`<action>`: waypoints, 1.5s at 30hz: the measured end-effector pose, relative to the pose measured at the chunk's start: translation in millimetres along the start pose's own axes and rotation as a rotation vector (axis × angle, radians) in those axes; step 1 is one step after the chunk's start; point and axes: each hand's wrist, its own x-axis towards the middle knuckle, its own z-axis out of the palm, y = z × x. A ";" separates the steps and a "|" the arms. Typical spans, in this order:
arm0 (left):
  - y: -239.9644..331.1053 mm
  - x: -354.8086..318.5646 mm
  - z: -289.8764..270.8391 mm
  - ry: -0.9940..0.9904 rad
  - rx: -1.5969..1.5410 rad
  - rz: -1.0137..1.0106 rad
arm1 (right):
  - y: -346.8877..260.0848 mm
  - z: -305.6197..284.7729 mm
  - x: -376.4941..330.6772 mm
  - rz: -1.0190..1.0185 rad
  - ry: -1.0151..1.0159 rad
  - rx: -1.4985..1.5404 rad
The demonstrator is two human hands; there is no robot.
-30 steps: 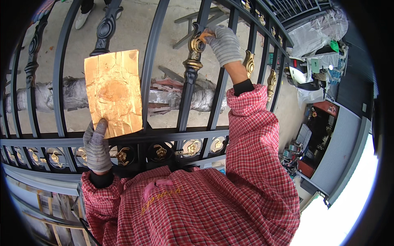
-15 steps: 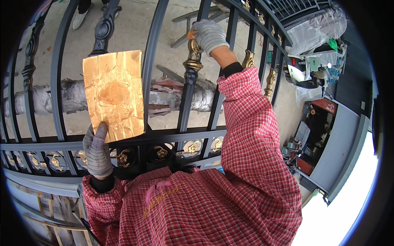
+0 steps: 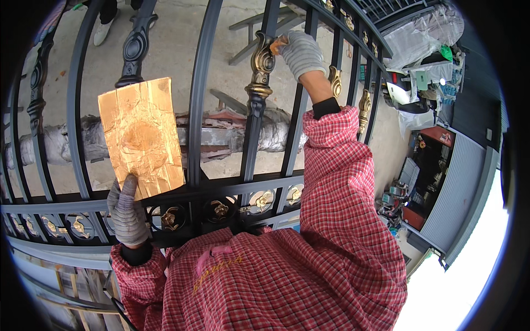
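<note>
My left hand (image 3: pixel 127 212), in a grey glove, grips the lower edge of a gold-coated cardboard sheet (image 3: pixel 146 121), thumb on its face. A darker, wet-looking round smear marks the sheet's middle. My right hand (image 3: pixel 302 54), gloved too, is closed on a small gold-stained sponge or wad of cloth (image 3: pixel 279 44); which of the two, I cannot tell. It is close to the right side of a scrolled ornament (image 3: pixel 263 58) on a dark metal fence bar. Gold shows on that ornament's raised parts and on the collar (image 3: pixel 258 90) below it.
The dark metal fence (image 3: pixel 199 105) spans the view, with gold flowers in rings along its lower rail. To the left, another ornament (image 3: pixel 134 47) is dark. Behind lies a plastic-wrapped bundle (image 3: pixel 49 135). Another person's shoe (image 3: pixel 104 32) shows beyond. A scooter (image 3: pixel 400 91) is at right.
My right hand has moved right and slightly down, off the front of the ornament, uncovering its gold highlights. The cardboard has shifted left and down and tilted a little.
</note>
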 end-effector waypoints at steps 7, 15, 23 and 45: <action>8.3 -1.5 11.7 0.005 0.042 0.021 | -12.5 13.1 -4.6 0.033 0.014 -0.163; 8.7 5.9 9.4 -0.022 0.043 -0.029 | -2.9 8.2 -16.7 0.138 0.184 0.231; 6.4 9.3 4.5 -0.030 0.110 -0.004 | -1.4 14.6 -13.7 0.345 0.177 0.296; 10.4 5.3 10.6 -0.055 0.187 0.039 | 12.6 29.9 -16.1 0.470 0.191 0.419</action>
